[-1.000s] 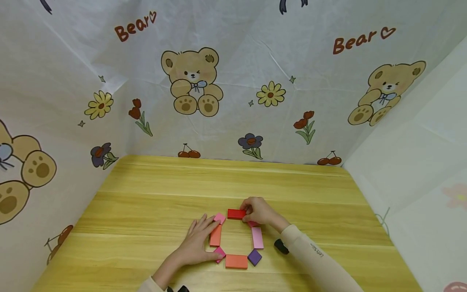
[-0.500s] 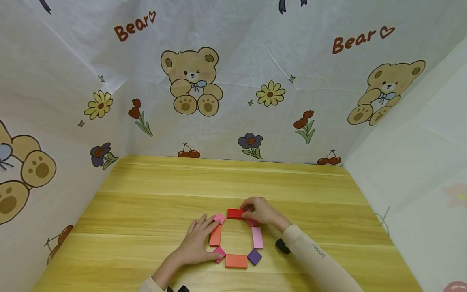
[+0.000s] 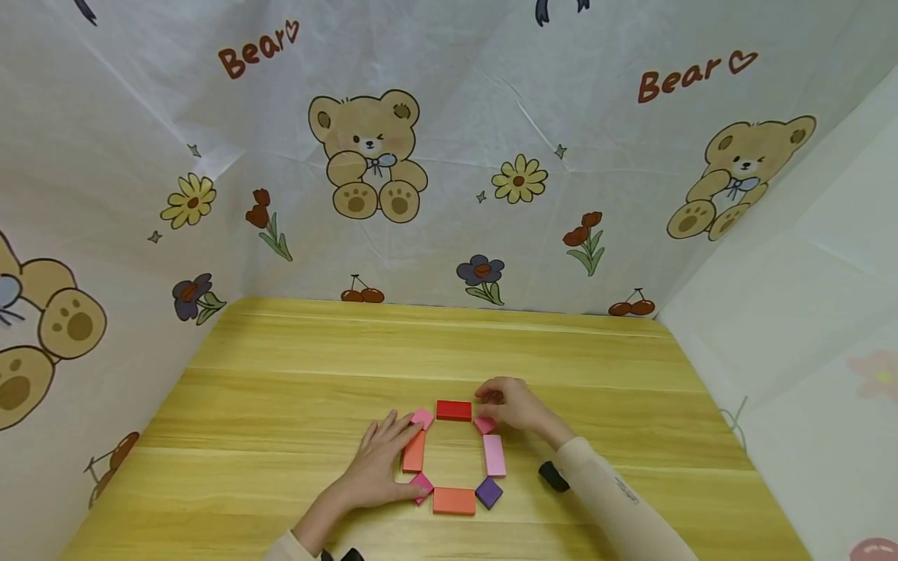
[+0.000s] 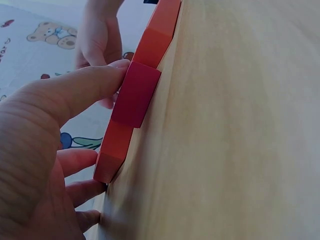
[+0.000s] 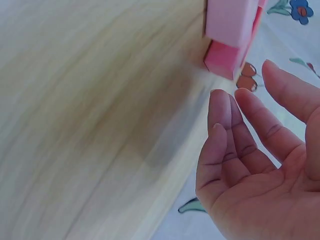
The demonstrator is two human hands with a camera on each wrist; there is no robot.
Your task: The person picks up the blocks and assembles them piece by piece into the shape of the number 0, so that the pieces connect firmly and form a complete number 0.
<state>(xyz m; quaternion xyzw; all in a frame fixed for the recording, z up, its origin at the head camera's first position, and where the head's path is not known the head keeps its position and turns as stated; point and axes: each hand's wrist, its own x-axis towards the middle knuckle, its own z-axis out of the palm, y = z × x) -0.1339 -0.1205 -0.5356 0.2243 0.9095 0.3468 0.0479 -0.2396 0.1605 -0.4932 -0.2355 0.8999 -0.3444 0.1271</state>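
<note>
On the wooden table several coloured blocks form a ring. My left hand lies spread along its left side, thumb on the magenta block and fingers by the orange block and the pink block. At the far right corner my right hand hovers with loosely bent fingers and nothing in them, as the right wrist view also shows. Nearest it are the red block and the deep pink block. A light pink block, a purple block and a front orange block complete the ring.
The wooden table runs back to a white cloth backdrop printed with bears and flowers. Cloth also hangs at both sides. A black wrist device sits beside the right sleeve.
My right hand has let go at the far right corner and drawn slightly right, uncovering the red block's right end and the deep pink block. My left hand stays put.
</note>
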